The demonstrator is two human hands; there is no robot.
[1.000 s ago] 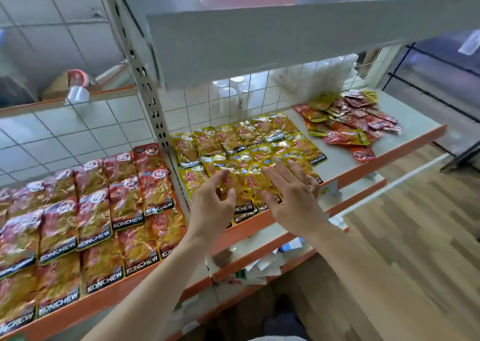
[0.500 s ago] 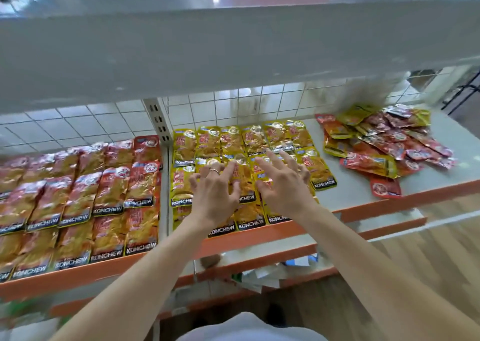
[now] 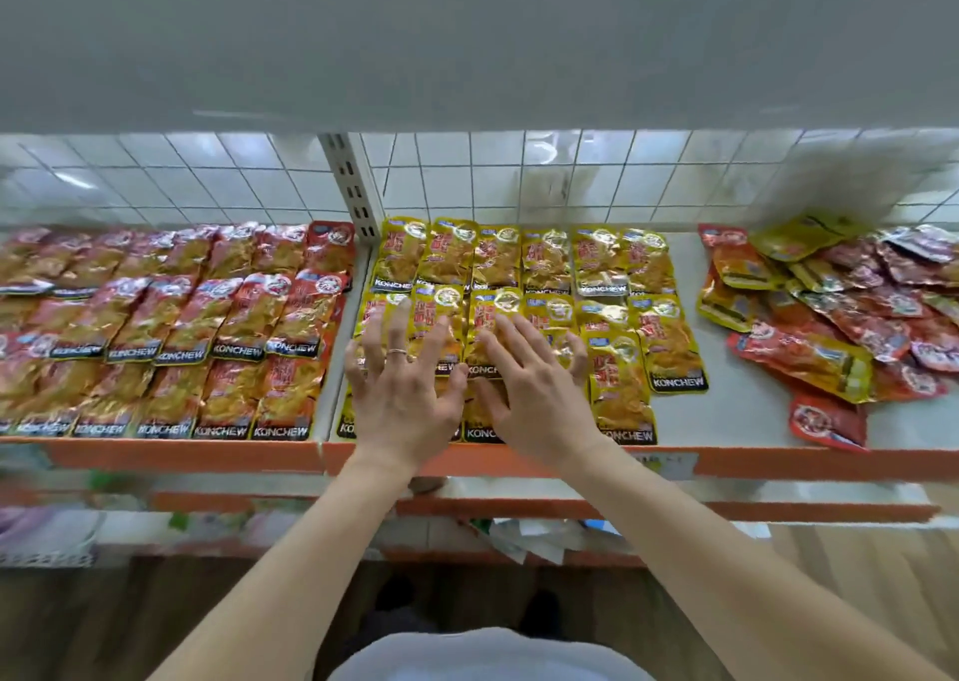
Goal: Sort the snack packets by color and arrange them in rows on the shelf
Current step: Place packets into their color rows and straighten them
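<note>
- upper shelf board (image 3: 467,31): fills top third of view, grey-white, blurred, close to camera.
- shelf (image 3: 752,421): runs full width underneath, pale top, orange front edge; splits into a left and a right bay; carries all the packets.
- back panel (image 3: 571,177): stands behind shelf, white squares with dark lines; tile or wire grid, cannot tell.
- floor (image 3: 104,628): wood planks, shows along bottom of view.
- lower shelf (image 3: 726,511): juts out below main shelf, orange edge too; holds loose papers (image 3: 529,535), blurred.
- red packets (image 3: 181,327): fill left bay, lie flat in three overlapping rows, "KONCHEW" printed on bottom strips.
- yellow packets (image 3: 597,265): sit at left end of right bay, flat, three overlapping rows, same print; right end of block a bit uneven.
- mixed pile (image 3: 856,306): red and yellow packets heaped unsorted at right end of shelf, apart from yellow block, bare shelf between.
- left hand (image 3: 399,395): released, palm down, fingers straight and spread over yellow packets of middle and front rows; grasps nothing.
- right hand (image 3: 539,389): released too, flat, fingers fanned, lies on yellow packets just beside left hand; thumbs near each other, touching or not, cannot tell.
- post (image 3: 353,187): white slotted upright, stands at back between the two bays, just beside back-left yellow packet.
- label (image 3: 664,465): pale strip on orange front edge, right of right wrist; text unreadable.
- ring (image 3: 398,352): thin band on a left-hand finger.
</note>
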